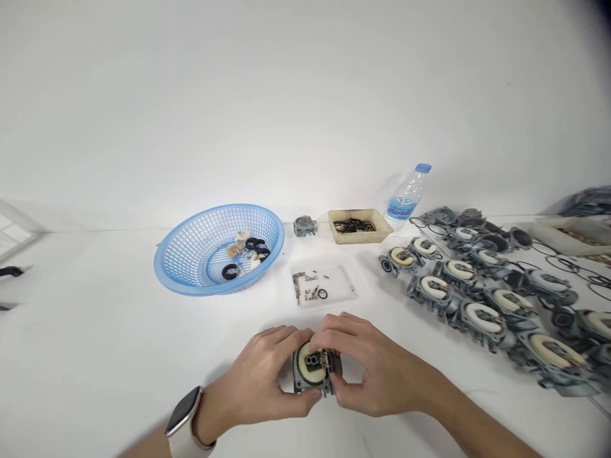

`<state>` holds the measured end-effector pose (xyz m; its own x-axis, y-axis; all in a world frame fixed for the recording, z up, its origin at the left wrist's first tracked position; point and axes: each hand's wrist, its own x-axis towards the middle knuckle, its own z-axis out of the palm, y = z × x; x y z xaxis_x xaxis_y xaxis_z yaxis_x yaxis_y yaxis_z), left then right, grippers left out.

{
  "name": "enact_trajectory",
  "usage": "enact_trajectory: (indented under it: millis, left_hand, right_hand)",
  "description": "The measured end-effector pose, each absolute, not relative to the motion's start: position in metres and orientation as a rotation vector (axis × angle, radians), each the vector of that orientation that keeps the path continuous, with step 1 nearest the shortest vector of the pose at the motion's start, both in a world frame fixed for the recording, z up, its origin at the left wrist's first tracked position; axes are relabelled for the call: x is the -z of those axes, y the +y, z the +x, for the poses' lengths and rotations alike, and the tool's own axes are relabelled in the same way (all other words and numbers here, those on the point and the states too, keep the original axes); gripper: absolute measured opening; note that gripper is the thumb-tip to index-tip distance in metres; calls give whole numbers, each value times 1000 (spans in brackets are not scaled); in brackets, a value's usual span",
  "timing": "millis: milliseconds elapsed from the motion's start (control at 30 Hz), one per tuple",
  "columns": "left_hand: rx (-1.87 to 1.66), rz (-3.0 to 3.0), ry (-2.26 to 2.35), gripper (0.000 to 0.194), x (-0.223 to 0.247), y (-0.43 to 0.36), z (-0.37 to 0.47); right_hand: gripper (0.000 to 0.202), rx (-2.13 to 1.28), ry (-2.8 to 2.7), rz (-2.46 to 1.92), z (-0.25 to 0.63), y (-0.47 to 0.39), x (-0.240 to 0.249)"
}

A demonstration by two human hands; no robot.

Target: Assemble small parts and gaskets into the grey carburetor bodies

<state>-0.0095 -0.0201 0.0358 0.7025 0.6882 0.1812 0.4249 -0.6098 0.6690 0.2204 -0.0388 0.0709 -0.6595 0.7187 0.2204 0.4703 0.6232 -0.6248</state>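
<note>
A grey metal carburetor (300,383) rests on the white table, its open face turned up with a cream ring-shaped float (305,371) inside. My left hand (274,372) is wrapped round its left side, thumb at the front edge and fingers at the back. From the right, my right hand (365,362) has its fingers bent over the carburetor, thumb and fingertips close to the small metal fittings beside the float. Whether a tiny part sits between those fingertips is hidden. Beyond the hands lies a clear shallow tray (337,289) with small pins, brass bits and a black O-ring.
A blue plastic basket (184,283) with several floats stands at the back left. Near the wall are another carburetor (304,226), a cream box (360,238) of black rings and a water bottle (408,197). Many carburetors (482,318) with floats crowd the right side.
</note>
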Motion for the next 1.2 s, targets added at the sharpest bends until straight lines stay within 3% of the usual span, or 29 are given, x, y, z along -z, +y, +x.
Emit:
enact_trajectory:
  millis: [400,633,1200]
  left_hand:
    - [-549,2284,844,43,-35,-21,-10]
    - [-561,2305,832,30,-35,-23,-12]
    - [-555,2303,844,25,-35,-23,-11]
  right_hand:
    - [45,-637,-2375,-893,220,-38,-73]
    - [36,-614,-2379,-903,221,-37,-68]
    - [36,-578,-2408,-917,220,-38,-65]
